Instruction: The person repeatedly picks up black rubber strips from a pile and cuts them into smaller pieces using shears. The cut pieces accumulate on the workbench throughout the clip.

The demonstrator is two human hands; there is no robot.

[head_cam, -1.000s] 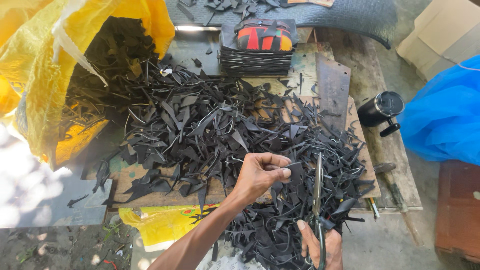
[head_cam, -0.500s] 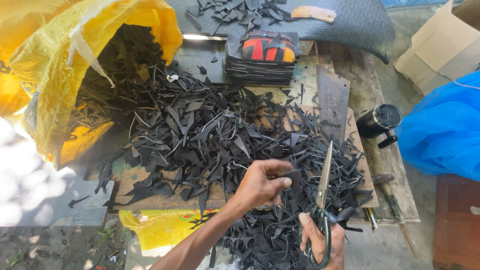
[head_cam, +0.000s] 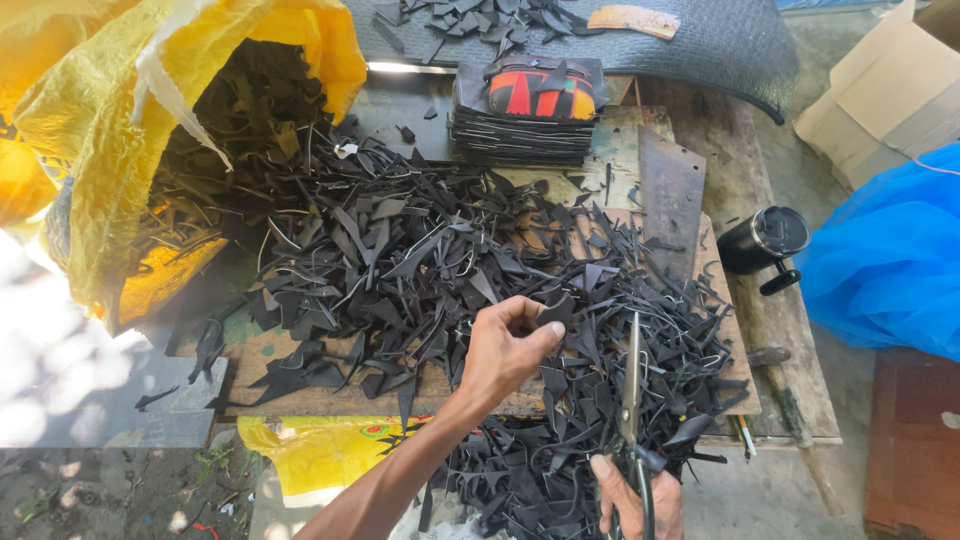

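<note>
My left hand hovers over a big heap of black rubber offcuts and pinches one small black scrap between thumb and fingers. Low in the view, my right hand grips the handles of a pair of large scissors, blades pointing up and away from me, close to the pinched scrap. The heap covers a wooden board and spills toward me over its front edge.
A yellow woven sack full of black scraps lies open at the left. A stack of cut black sheets with a red and orange piece on top sits at the back. A black mug, blue plastic and a cardboard box are at the right.
My left hand has shifted slightly right and lifted a scrap. The scissors in my right hand tilted a little and stand nearer the left hand.
</note>
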